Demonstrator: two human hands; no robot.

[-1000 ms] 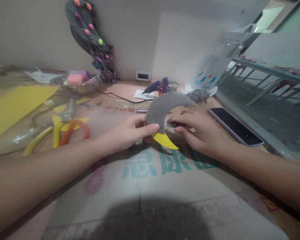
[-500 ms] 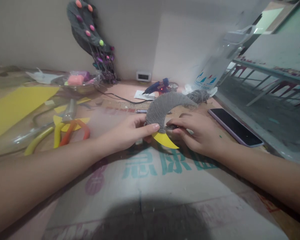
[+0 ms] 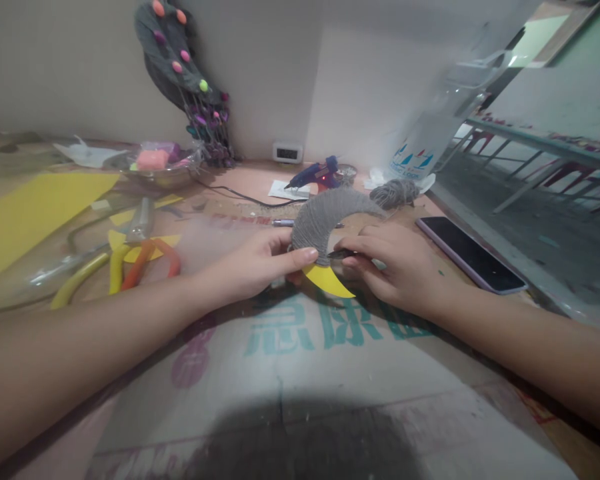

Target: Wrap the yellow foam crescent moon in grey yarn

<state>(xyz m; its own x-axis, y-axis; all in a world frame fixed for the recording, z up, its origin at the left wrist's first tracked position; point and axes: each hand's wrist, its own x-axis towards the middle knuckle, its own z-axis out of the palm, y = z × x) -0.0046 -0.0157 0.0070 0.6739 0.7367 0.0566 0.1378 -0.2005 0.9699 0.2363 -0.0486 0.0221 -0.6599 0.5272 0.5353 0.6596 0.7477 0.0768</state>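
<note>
My left hand (image 3: 275, 260) grips a crescent moon cutout (image 3: 315, 217) at its lower left, thumb lying flat across the front. Grey yarn is wound in close rows over most of the crescent; only the lower tip (image 3: 331, 283) shows bare yellow. At the crescent's inner edge, my right hand (image 3: 387, 260) pinches a small dark grey piece, which looks like yarn (image 3: 339, 253), between thumb and forefinger. Its fine details are too small to tell. Behind the crescent's upper tip lies a ball of grey yarn (image 3: 395, 193).
A blue glue gun (image 3: 313, 175) with a red light stands behind the crescent, near a pen (image 3: 283, 223). To the right are a phone (image 3: 470, 255) and a clear plastic jug (image 3: 425, 133). Orange- and yellow-handled tools (image 3: 140, 257) and yellow sheet material (image 3: 35, 213) lie left.
The crescent has tilted slightly, its upper tip shifting a little left and down. My right fingers have moved slightly at its inner edge. Both hands keep their hold.
</note>
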